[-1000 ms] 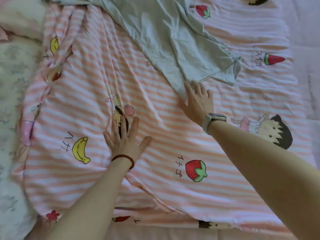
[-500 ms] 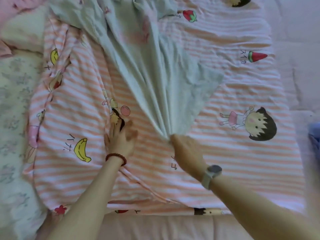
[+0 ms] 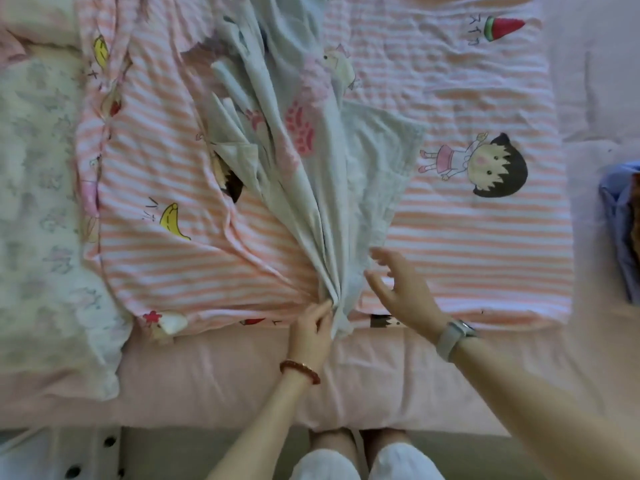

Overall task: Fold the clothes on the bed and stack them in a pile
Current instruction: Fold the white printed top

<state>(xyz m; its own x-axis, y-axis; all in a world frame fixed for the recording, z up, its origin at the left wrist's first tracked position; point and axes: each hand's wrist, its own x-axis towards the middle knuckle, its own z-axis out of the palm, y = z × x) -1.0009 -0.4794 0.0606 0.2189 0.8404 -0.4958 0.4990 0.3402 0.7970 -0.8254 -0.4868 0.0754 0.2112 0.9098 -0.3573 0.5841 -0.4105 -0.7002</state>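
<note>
Left hand (image 3: 313,327) pinches bunched shirt (image 3: 322,188) hem | right hand (image 3: 401,289) spread, empty | risk: your one-point drag rucks the blanket (image 3: 467,244), twisting the shirt.

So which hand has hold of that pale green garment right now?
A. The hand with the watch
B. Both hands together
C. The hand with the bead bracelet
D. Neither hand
C. The left hand, with the bead bracelet on its wrist, pinches the bunched end of the pale green garment near the bed's edge, while the right hand, above the watch, hovers open beside the cloth.
</note>
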